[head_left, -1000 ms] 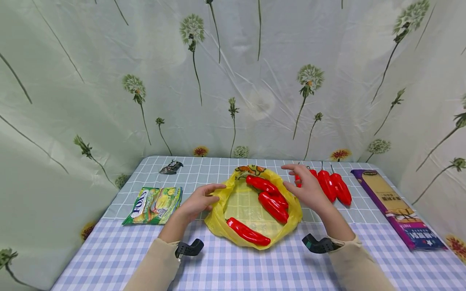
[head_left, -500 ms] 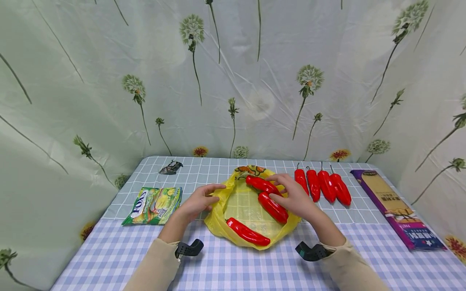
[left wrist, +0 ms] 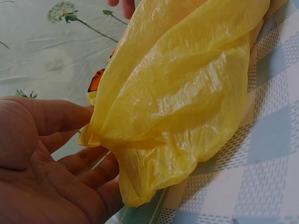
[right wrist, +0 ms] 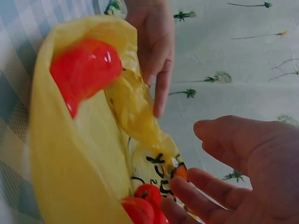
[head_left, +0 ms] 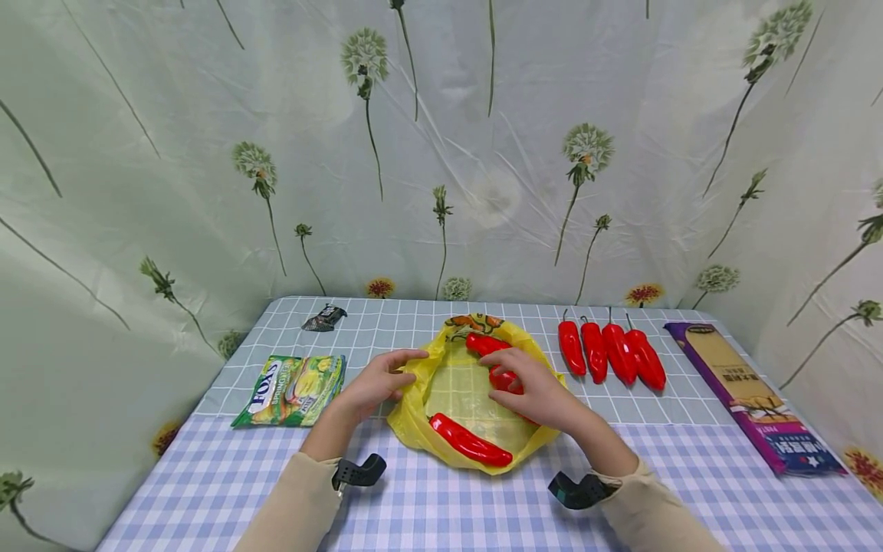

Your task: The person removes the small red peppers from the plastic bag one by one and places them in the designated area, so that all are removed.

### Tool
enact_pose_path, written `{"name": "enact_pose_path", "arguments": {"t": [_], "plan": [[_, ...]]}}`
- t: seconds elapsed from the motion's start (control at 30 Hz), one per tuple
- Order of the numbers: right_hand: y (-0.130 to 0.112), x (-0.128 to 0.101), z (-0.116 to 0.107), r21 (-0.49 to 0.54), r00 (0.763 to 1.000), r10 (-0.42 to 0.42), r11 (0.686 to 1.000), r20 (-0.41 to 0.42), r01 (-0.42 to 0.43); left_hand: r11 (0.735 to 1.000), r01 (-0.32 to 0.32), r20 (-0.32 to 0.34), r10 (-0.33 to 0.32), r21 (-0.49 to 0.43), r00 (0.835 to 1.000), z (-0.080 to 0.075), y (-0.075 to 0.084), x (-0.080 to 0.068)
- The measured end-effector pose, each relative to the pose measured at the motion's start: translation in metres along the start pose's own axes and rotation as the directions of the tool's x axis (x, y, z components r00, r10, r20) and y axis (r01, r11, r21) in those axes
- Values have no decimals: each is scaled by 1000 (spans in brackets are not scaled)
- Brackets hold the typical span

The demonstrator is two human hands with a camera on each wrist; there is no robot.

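Note:
A yellow plastic bag [head_left: 448, 376] lies spread with its mouth up at the middle of the table. My left hand [head_left: 375, 383] holds its left rim, thumb and fingers around the edge in the left wrist view. One red pepper [head_left: 471, 439] lies near the bag's front side. Further back in the bag are more red peppers [head_left: 486, 344], partly covered by my right hand [head_left: 534, 391]. That hand hovers over the bag's right side, fingers loosely bent and apart. In the right wrist view nothing sits between its thumb and fingers.
Several red peppers [head_left: 619, 353] stand in a row behind the bag to the right. A purple pasta package [head_left: 755, 395] lies at the right edge. To the left are a green Fox's candy bag [head_left: 297, 389] and a small black wrapper [head_left: 324, 317].
My right hand has moved left and toward me, from beside the row of peppers to over the bag, uncovering the row. The left hand stays on the rim.

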State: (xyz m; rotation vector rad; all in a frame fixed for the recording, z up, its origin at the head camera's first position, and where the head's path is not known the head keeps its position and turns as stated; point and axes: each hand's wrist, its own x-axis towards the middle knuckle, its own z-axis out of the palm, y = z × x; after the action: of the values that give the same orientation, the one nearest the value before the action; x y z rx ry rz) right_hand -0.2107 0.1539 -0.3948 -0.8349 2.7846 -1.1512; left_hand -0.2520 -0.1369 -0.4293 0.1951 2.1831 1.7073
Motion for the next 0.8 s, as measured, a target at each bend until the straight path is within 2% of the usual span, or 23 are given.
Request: {"name": "enact_pose_path", "arguments": {"t": [0.3,0.47,0.8], "plan": [[-1,1,15,88,991,-35,996,126,24,1000,-3,4,3,4,1000,-1,1,-1],[-4,0,22,133,981,-32,991,191,6,1000,-3,7,3,3,1000,-1,0,-1],[-6,-1,33,108,961,24,993,277,-56,1000,-2,2,2,5,1000,-1,1,-1]]}}
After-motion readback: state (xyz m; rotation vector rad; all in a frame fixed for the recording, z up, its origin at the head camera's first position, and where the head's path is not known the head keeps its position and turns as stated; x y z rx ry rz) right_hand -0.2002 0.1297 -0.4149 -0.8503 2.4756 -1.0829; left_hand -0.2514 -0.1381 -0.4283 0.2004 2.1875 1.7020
